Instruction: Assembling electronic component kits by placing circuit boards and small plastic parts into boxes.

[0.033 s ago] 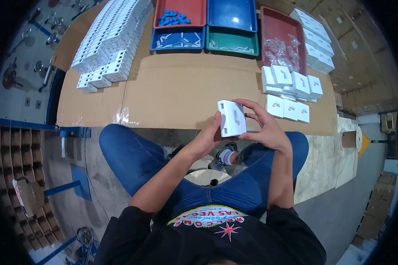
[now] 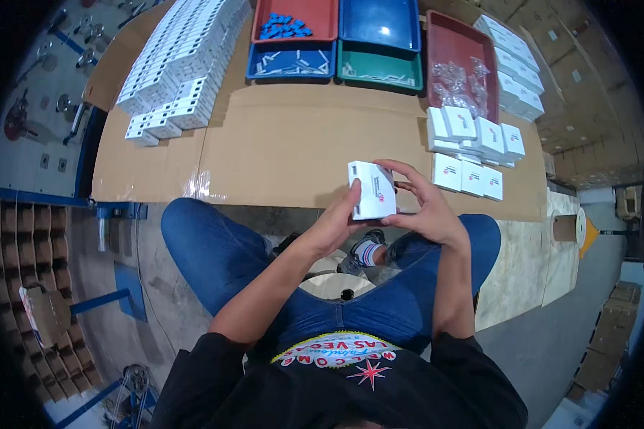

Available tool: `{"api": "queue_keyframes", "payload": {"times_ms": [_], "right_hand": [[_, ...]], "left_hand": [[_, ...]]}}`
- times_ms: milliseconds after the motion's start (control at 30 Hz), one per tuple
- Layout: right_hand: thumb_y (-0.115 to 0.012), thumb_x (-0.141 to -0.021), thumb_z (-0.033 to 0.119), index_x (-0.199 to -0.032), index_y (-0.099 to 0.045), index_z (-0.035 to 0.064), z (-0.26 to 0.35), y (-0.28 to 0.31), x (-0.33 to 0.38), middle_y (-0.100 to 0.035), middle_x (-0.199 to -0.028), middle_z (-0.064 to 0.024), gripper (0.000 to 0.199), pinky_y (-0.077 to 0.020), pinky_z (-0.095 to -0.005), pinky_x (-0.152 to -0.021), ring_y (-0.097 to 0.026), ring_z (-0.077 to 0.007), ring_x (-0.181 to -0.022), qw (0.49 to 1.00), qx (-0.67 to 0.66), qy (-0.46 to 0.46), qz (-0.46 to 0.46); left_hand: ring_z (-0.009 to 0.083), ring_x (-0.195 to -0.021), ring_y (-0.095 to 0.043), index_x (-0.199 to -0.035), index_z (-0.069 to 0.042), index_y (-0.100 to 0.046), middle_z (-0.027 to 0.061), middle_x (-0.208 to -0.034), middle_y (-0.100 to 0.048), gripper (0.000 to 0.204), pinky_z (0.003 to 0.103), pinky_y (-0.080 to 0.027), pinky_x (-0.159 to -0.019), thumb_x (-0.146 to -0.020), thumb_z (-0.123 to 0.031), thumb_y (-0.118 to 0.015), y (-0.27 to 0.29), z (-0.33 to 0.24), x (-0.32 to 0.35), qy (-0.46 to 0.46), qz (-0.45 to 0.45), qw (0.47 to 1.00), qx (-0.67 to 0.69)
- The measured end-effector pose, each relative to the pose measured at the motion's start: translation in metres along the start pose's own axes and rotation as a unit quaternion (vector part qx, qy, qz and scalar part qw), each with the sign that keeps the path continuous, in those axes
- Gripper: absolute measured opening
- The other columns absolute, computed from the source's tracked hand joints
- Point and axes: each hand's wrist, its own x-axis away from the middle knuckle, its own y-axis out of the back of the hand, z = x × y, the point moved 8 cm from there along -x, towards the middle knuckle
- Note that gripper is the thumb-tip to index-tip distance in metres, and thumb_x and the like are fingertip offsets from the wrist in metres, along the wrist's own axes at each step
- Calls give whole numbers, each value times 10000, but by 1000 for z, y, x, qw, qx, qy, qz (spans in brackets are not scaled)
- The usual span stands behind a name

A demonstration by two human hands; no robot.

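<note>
Left hand (image 2: 331,227) and right hand (image 2: 436,216) grasp a white box (image 2: 373,189), mid-frame. It has tipped slightly; handling continues.

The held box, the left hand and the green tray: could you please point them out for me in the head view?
Held box (image 2: 375,190), head view: middle of its white face.
Left hand (image 2: 335,224), head view: middle of the hand.
Green tray (image 2: 381,58), head view: bare inner surface.
</note>
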Motion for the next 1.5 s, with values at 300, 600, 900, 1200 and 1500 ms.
{"api": "queue_keyframes", "payload": {"times_ms": [300,600,900,1200,1500], "right_hand": [[-865,-723,173,-1316,-682,131,3,-36,-23,-557,-1487,-87,622,-403,-421,-1125,-518,-286,-1343,980,173,87,43],[-863,-733,172,-1275,-713,133,-5,-43,-30,-560,-1476,-90,564,-422,-409,-1106,-524,-291,-1324,982,181,60,-18],[-841,-763,203,-1247,-717,65,-6,-59,-26,-693,-1286,-131,519,-468,-434,-1071,-611,-339,-1258,973,140,178,-47],[-819,-812,275,-1241,-689,40,-15,-61,-33,-636,-1361,-141,506,-482,-417,-1028,-608,-332,-1240,968,214,115,-65],[-688,-936,359,-1459,-508,81,-27,-68,-34,-497,-1447,-210,619,-420,-418,-1092,-512,-369,-1318,979,171,105,-30]], "left_hand": [[344,-1210,-616,-1498,-99,-413,171,-1403,-560,925,523,-540,-971,-944,-819,-244,34,-10,6,76,35,972,218],[339,-1098,-679,-1428,-81,-471,175,-1249,-641,798,446,-585,-821,-998,-736,-319,47,-14,-3,13,-3,988,152],[289,-1093,-655,-1391,-145,-482,137,-1230,-641,903,459,-579,-887,-898,-856,-223,35,4,5,129,-11,961,243],[195,-1101,-626,-1294,-158,-555,52,-1164,-632,723,406,-512,-990,-967,-771,-356,30,9,6,43,-54,986,154],[201,-1259,-552,-1446,-136,-451,78,-1357,-545,634,401,-455,-1072,-1045,-622,-385,26,13,7,13,-43,985,169]]}}
